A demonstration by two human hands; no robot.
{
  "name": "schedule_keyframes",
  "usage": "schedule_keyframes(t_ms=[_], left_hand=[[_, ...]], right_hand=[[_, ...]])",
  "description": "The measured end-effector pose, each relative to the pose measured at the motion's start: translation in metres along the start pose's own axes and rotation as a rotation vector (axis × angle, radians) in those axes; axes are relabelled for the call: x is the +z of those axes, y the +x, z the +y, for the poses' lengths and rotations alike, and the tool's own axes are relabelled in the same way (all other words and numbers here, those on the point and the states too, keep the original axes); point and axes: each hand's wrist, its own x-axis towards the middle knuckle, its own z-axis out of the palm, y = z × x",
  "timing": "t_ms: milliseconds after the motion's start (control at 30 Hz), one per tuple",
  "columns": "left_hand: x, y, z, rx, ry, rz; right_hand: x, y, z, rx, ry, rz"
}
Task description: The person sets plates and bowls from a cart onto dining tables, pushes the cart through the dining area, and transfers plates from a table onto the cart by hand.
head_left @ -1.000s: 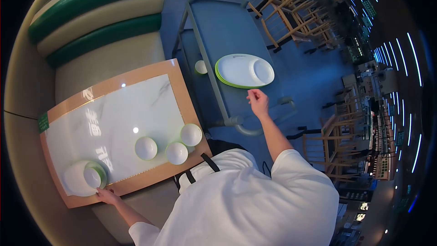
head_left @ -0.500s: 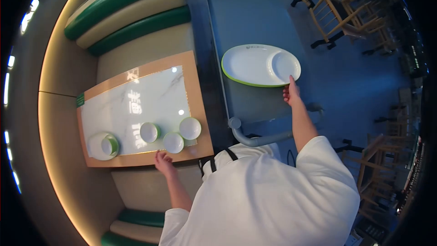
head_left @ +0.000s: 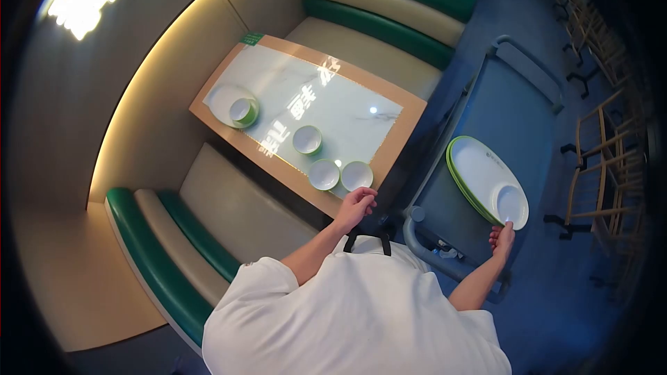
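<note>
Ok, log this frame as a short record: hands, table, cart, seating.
left hand: loosely curled, nothing visible in it, beside the nearest bowl
right hand: thumb on the rim of the stacked oval plates
table: two more bowls near the first; white plate and small bowl together at the wall end
cart: grey-blue, bears the stacked oval plates
seating: beige-and-green benches on both long sides

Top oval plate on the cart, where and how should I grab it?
Take the top oval plate by the rim beside its round well, coming from your own side: thumb above, fingers below. That end points toward you, and your right hand is there. The plate is long and sits on a stack, so supporting the far end with your left hand would probably steady it.
</note>
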Motion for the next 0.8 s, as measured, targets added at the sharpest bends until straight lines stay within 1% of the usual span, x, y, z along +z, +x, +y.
schedule_keyframes(t_ms=[33,67,100,167,200,267,300,367,400,433,467,500,533,567,600,667,700,733,767,800], left_hand=[[-0.002,0.001,0.004,-0.008,0.018,-0.034],[-0.005,0.005,0.008,-0.002,0.005,-0.02],[-0.01,0.008,0.012,-0.001,0.0,-0.05],[-0.024,0.015,0.022,-0.007,-0.015,-0.095],[-0.032,0.021,0.028,-0.012,0.014,-0.103],[-0.052,0.035,0.042,-0.014,0.08,-0.157],[-0.058,0.041,0.055,-0.013,0.069,-0.158],[-0.072,0.047,0.091,-0.008,0.137,-0.322],[-0.078,0.052,0.111,-0.049,0.205,-0.433],[-0.087,0.06,0.129,-0.058,0.181,-0.435],[-0.095,0.068,0.142,-0.1,0.19,-0.536],[-0.101,0.074,0.152,-0.139,0.19,-0.641],[-0.11,0.083,0.163,-0.157,0.232,-0.703],[-0.117,0.093,0.165,-0.148,0.208,-0.703],[-0.121,0.102,0.163,-0.153,0.154,-0.688],[-0.125,0.114,0.159,-0.166,0.048,-0.648],[-0.132,0.118,0.163,-0.175,-0.033,-0.594],[-0.139,0.121,0.155,-0.196,-0.07,-0.461],[-0.144,0.127,0.144,-0.217,-0.118,-0.325],[-0.155,0.132,0.138,-0.217,-0.145,-0.313]], right_hand=[[-0.001,-0.005,-0.004,-0.004,0.179,0.037],[0.0,-0.01,-0.009,-0.005,0.359,0.072],[-0.001,-0.017,-0.009,-0.086,0.458,0.068],[0.002,-0.03,-0.014,-0.189,0.565,0.093],[0.006,-0.045,-0.025,-0.202,0.564,0.096],[0.027,-0.087,-0.046,-0.329,0.634,0.119],[0.041,-0.104,-0.058,-0.337,0.625,0.122],[0.076,-0.137,-0.08,-0.395,0.734,0.071],[0.102,-0.148,-0.089,-0.399,0.719,0.073],[0.131,-0.161,-0.099,-0.356,0.794,0.031],[0.161,-0.174,-0.105,-0.31,0.864,-0.005],[0.193,-0.185,-0.108,-0.287,0.861,-0.073],[0.228,-0.195,-0.107,-0.282,0.862,-0.173],[0.269,-0.22,-0.115,-0.219,0.878,-0.218],[0.308,-0.237,-0.116,-0.172,0.879,-0.2],[0.371,-0.258,-0.103,-0.186,0.834,-0.161],[0.401,-0.273,-0.097,-0.162,0.837,-0.148],[0.425,-0.276,-0.084,-0.104,0.891,-0.209],[0.443,-0.298,-0.087,-0.111,0.814,-0.254],[0.457,-0.305,-0.087,-0.104,0.801,-0.272]])
